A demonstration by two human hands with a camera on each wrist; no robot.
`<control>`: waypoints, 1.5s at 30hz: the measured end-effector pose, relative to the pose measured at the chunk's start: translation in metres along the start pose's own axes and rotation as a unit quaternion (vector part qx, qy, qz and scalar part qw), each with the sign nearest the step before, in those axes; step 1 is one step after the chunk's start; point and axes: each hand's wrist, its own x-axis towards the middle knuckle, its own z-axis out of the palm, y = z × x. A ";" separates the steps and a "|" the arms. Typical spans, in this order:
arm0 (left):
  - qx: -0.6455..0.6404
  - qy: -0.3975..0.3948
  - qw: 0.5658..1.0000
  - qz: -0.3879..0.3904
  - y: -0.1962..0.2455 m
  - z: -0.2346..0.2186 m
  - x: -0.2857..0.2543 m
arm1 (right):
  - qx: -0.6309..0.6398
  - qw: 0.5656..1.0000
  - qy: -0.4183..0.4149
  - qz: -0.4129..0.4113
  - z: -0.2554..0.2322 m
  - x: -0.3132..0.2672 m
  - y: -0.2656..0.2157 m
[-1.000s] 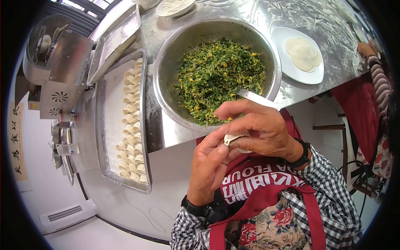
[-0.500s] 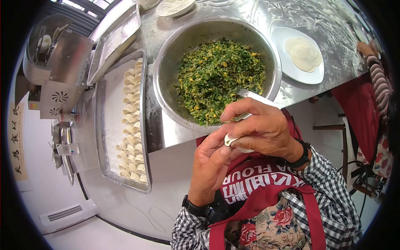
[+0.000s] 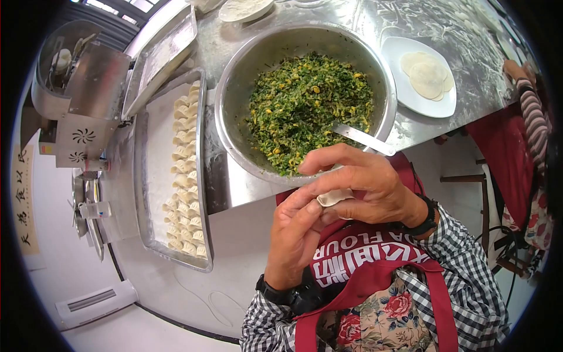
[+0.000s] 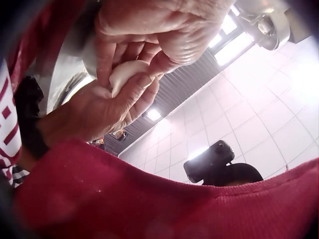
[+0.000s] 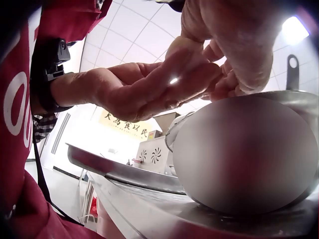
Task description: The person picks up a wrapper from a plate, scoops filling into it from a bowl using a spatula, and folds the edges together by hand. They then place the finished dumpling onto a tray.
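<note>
A pale, half-folded dumpling (image 3: 335,197) is held between both hands, just in front of the steel bowl's near rim. My left hand (image 3: 293,226) pinches its left end, with the thumb against the dough edge. From the other side my right hand (image 3: 372,185) grips it, thumb below and fingers arched over the top. In the left wrist view the white dough (image 4: 128,74) bulges between the fingers of the two hands. Only a small piece of the dumpling (image 5: 183,46) shows in the right wrist view; fingers cover the rest.
The steel bowl (image 3: 227,120) holds chopped green and yellow filling and a metal-handled utensil (image 3: 366,139). At left, a tray (image 3: 155,176) carries rows of pleated dumplings. Round wrappers (image 3: 427,79) lie on a white plate (image 3: 410,102) at right. Another person's striped sleeve (image 3: 532,108) appears far right.
The right fingers have shifted over the dumpling, briefly covering more of it half a second ago, and now expose more dough. Both hands stay in nearly the same place.
</note>
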 end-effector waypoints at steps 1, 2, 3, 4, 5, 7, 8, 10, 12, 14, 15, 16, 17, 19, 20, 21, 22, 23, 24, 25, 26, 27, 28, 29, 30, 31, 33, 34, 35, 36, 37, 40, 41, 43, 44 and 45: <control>0.009 0.001 1.000 -0.004 0.001 0.001 -0.001 | -0.007 1.000 -0.012 -0.012 0.000 0.001 0.002; 0.009 0.001 1.000 -0.005 0.001 0.000 -0.001 | -0.015 0.999 -0.023 -0.023 0.000 0.001 0.003; 0.012 0.006 1.000 -0.013 0.000 0.000 -0.001 | -0.015 0.999 -0.024 -0.024 0.000 0.001 0.005; 0.014 0.012 1.000 -0.022 0.000 0.000 -0.001 | -0.018 0.999 -0.037 -0.032 -0.002 0.000 0.006; 0.014 0.012 1.000 -0.022 -0.001 -0.001 -0.001 | -0.021 0.998 -0.051 -0.040 -0.003 0.000 0.007; 0.012 0.012 0.999 -0.036 -0.002 -0.002 -0.001 | -0.023 0.997 -0.059 -0.043 -0.004 0.001 0.007; 0.011 0.012 0.999 -0.036 -0.002 -0.002 0.000 | -0.025 0.996 -0.067 -0.045 -0.005 0.001 0.007; 0.043 -0.010 0.998 -0.033 0.000 -0.001 0.001 | -0.027 0.996 -0.070 -0.040 -0.006 0.001 0.005; 0.036 -0.012 0.999 -0.036 0.000 0.000 0.002 | -0.029 0.996 -0.073 -0.035 -0.006 0.001 0.005; 0.029 -0.013 0.999 -0.039 0.001 0.002 0.001 | -0.017 0.997 -0.073 -0.025 -0.006 0.001 0.005; 0.013 -0.006 0.999 -0.045 0.001 0.003 0.001 | -0.017 0.997 -0.073 -0.025 -0.006 0.000 0.004; -0.003 0.002 0.999 -0.050 0.001 0.004 0.001 | -0.004 0.998 -0.069 -0.015 -0.006 0.000 0.004; -0.003 0.001 0.999 -0.050 0.001 0.004 0.001 | 0.010 0.998 -0.065 -0.005 -0.006 0.000 0.004; -0.072 0.007 0.996 -0.043 -0.001 0.001 0.000 | 0.012 0.998 -0.067 -0.010 -0.006 0.001 0.004; -0.073 0.007 0.996 -0.043 -0.001 -0.001 0.000 | 0.013 0.997 -0.069 -0.014 -0.006 0.001 0.004; -0.016 -0.001 0.998 -0.053 0.000 -0.003 0.000 | 0.014 0.997 -0.069 -0.014 -0.006 0.001 0.005; 0.040 -0.010 0.997 -0.063 0.000 -0.004 0.000 | 0.016 0.997 -0.077 -0.023 -0.006 0.000 0.006; 0.039 -0.010 0.997 -0.063 0.001 -0.003 0.000 | 0.018 0.996 -0.085 -0.033 -0.005 0.000 0.007; 0.052 -0.015 0.997 -0.062 0.001 -0.001 0.001 | 0.018 0.996 -0.086 -0.033 -0.006 0.000 0.007; 0.064 -0.020 0.996 -0.060 0.002 0.001 0.001 | 0.020 0.996 -0.086 -0.025 -0.007 0.000 0.007; 0.064 -0.020 0.996 -0.060 0.002 0.001 0.001 | 0.021 0.996 -0.087 -0.017 -0.007 -0.001 0.007; 0.061 -0.016 0.996 -0.057 0.002 0.002 0.001 | 0.021 0.996 -0.087 -0.017 -0.007 -0.001 0.008; 0.058 -0.012 0.997 -0.053 0.001 0.002 0.001 | 0.029 0.996 -0.079 -0.008 -0.007 -0.002 0.008; 0.057 -0.012 0.997 -0.053 0.001 0.001 0.001 | 0.037 0.997 -0.071 0.001 -0.006 -0.003 0.008; 0.044 -0.010 0.998 -0.050 0.000 0.000 0.001 | 0.037 0.997 -0.071 0.001 -0.007 -0.003 0.007; 0.030 -0.009 0.998 -0.047 -0.001 0.000 0.001 | 0.042 0.996 -0.072 0.006 -0.008 -0.002 0.007; 0.020 -0.007 0.999 -0.043 -0.001 -0.001 0.000 | 0.048 0.996 -0.073 0.011 -0.008 -0.002 0.006; 0.009 -0.006 0.999 -0.040 -0.001 -0.001 -0.001 | 0.045 0.997 -0.070 0.002 -0.007 -0.002 0.007; 0.009 -0.006 0.999 -0.040 -0.001 -0.003 -0.001 | 0.041 0.997 -0.067 -0.008 -0.007 -0.003 0.007; 0.005 -0.023 0.999 -0.037 -0.002 -0.007 -0.001 | 0.041 0.997 -0.068 -0.008 -0.007 -0.003 0.007; 0.001 -0.040 0.999 -0.035 -0.002 -0.008 -0.001 | 0.040 0.998 -0.057 -0.009 -0.006 -0.004 0.007; -0.003 0.003 0.999 -0.038 -0.002 0.001 -0.002 | 0.030 0.999 -0.033 -0.017 -0.002 -0.002 0.005; -0.004 0.003 0.999 -0.038 -0.002 0.003 -0.002 | 0.021 0.999 -0.019 -0.024 -0.001 -0.002 0.005; -0.020 0.014 0.999 -0.033 -0.002 0.005 -0.001 | 0.020 0.999 -0.019 -0.030 -0.001 -0.001 0.005; -0.020 0.013 0.999 -0.033 -0.003 0.003 -0.001 | 0.019 0.999 -0.019 -0.037 -0.001 -0.001 0.006; -0.021 -0.002 0.999 -0.030 -0.005 -0.002 -0.001 | 0.019 0.999 -0.019 -0.038 -0.001 -0.002 0.006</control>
